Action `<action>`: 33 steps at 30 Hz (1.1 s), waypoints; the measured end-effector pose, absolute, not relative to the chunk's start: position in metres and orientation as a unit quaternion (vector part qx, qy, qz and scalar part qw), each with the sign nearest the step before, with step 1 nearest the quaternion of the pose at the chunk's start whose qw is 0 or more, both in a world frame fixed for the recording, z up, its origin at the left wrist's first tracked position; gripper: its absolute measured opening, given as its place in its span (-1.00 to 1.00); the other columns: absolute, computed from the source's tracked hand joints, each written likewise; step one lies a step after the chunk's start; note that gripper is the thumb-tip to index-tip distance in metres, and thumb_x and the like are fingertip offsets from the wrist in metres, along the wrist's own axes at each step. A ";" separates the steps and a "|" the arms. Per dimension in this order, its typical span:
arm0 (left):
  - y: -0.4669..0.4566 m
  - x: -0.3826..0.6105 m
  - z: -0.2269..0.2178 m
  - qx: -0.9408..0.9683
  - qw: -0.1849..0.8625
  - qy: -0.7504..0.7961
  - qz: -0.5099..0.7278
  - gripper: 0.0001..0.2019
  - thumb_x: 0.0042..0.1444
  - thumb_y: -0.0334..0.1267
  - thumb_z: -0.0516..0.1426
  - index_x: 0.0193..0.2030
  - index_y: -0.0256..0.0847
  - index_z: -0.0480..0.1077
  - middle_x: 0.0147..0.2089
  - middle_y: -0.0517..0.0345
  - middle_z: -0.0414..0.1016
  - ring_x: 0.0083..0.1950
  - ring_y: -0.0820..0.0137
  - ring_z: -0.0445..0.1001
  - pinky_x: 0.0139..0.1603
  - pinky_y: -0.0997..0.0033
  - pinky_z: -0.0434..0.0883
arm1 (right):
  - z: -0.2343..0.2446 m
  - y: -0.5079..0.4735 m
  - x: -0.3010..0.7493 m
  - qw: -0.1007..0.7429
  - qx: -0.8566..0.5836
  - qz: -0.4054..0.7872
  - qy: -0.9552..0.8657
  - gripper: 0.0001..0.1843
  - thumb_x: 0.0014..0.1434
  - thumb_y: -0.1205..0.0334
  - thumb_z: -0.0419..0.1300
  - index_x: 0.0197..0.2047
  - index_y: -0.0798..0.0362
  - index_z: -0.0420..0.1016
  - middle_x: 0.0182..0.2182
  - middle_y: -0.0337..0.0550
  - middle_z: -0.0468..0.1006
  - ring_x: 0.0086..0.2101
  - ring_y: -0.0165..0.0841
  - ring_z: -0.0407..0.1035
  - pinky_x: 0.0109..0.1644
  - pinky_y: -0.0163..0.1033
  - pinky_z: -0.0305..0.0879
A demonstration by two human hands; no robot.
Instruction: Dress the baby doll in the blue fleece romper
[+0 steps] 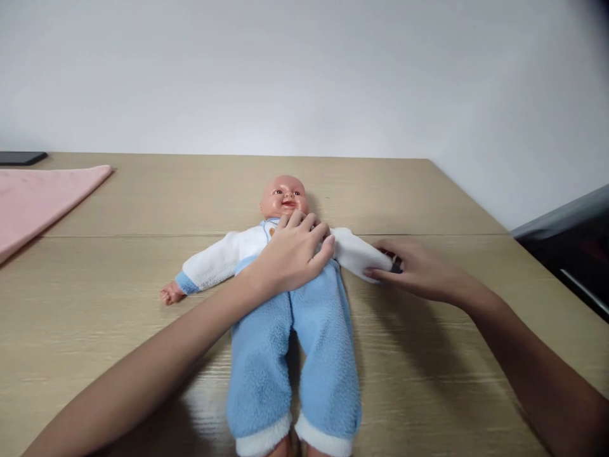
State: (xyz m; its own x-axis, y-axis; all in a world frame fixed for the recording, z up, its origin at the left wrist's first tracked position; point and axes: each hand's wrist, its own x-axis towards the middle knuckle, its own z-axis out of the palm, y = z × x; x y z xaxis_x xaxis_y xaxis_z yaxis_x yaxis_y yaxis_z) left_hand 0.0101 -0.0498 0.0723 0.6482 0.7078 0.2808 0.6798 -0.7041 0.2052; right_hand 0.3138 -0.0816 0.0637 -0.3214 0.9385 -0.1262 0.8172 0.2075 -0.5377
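Note:
A baby doll (286,194) lies on its back, head away from me, in a fleece outfit with a white top and blue trousers (266,355). Across its chest rests my left hand (297,251), palm down with the fingers spread and holding nothing. My right hand (413,269) pinches the end of the doll's white sleeve (360,252) on the right side, thumb below and fingers above. The doll's hand on that side is hidden; a small dark patch shows between my fingers. On the left side the other sleeve (214,261) lies stretched out, with a blue cuff and a bare doll hand (172,292).
A pink cloth (42,200) lies flat at the left of the wooden table (118,349). Behind it sits a flat dark object (21,158). A white wall (238,76) stands beyond the table, and a black object (575,241) is past its right edge.

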 end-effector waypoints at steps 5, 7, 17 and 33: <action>-0.051 0.011 0.072 0.910 0.040 0.374 0.171 -0.70 0.45 -0.07 0.11 0.10 -0.24 0.47 0.11 -0.13 0.55 0.21 -0.05 0.41 0.36 -0.13 0.36 | 0.067 -0.092 0.293 0.138 -0.515 0.553 -0.641 -0.51 0.32 -0.27 0.42 -0.07 0.02 0.66 -0.44 -0.13 0.72 -0.52 -0.18 0.57 -0.45 -0.13 0.48; -0.052 0.011 0.072 0.915 0.038 0.361 0.174 -0.62 0.36 -0.12 0.17 0.21 -0.27 0.43 0.21 -0.19 0.54 0.27 -0.09 0.39 0.41 -0.15 0.34 | 0.061 -0.093 0.286 0.148 -0.478 0.608 -0.617 -0.51 0.33 -0.28 0.41 -0.14 0.02 0.64 -0.47 -0.14 0.71 -0.54 -0.23 0.53 -0.47 -0.18 0.45; -0.049 0.014 0.073 0.940 0.134 0.215 0.228 -0.31 0.15 -0.48 0.16 0.45 -0.08 0.33 0.53 -0.04 0.43 0.49 0.04 0.33 0.55 -0.04 0.27 | 0.053 -0.091 0.267 0.270 -0.448 0.698 -0.488 -0.39 0.26 -0.39 0.40 -0.44 0.00 0.54 -0.64 -0.19 0.51 -0.68 -0.35 0.29 -0.67 -0.22 0.19; -0.045 0.016 0.069 0.913 0.156 0.210 0.312 -0.62 0.22 -0.08 0.33 0.11 -0.18 0.49 0.18 -0.09 0.67 0.13 0.05 0.52 0.27 0.01 0.47 | -0.010 -0.113 0.227 0.460 -0.517 0.409 -0.595 -0.38 0.28 -0.14 0.41 0.25 -0.08 0.35 0.16 0.07 0.59 0.17 0.02 0.53 0.36 0.19 0.47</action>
State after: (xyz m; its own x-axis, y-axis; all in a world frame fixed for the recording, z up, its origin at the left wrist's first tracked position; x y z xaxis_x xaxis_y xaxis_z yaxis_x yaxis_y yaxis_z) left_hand 0.0161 -0.0451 0.0689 0.7167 0.4812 0.5048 0.2859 -0.8630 0.4166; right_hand 0.2266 -0.1129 -0.0098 -0.0425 0.9913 0.1249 0.2392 0.1315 -0.9620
